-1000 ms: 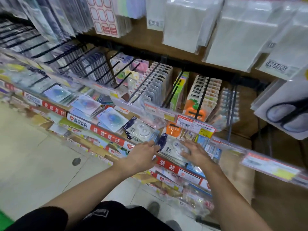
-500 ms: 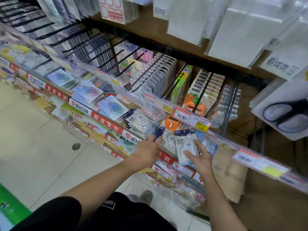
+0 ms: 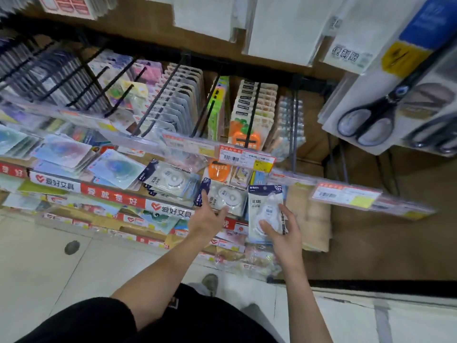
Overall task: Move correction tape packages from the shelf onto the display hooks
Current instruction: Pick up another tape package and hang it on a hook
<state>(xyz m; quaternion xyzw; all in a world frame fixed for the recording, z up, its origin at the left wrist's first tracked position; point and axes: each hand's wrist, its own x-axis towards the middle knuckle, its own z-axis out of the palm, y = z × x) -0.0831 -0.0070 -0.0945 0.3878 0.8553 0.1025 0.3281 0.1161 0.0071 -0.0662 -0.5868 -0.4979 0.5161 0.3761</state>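
A stationery rack fills the view, its black hooks (image 3: 158,95) running out from a dark rail and hung with rows of carded goods. Below them a sloped shelf (image 3: 116,196), edged with a red-and-white strip, carries loose stacks of blister packs. White paper pads (image 3: 284,28) hang along the top edge, and packaged scissors (image 3: 376,112) hang at the right. A clear price rail (image 3: 247,158) with an orange-and-yellow tag crosses in front of the hooks.

A person in dark clothing reaches in with both arms over a pale tiled floor (image 3: 37,268). The right hand (image 3: 282,233) grips a pack (image 3: 265,209) of correction tape from below, thumb on its face and fingers curled behind, holding it upright just off the shelf's front edge, under the price rail. The left hand (image 3: 207,219) lies flat with fingers straight, its forefinger touching the dark header of another pack, a stack (image 3: 227,196) lying at the shelf's front edge just left of the held one. A similar stack rests further left along the same edge.
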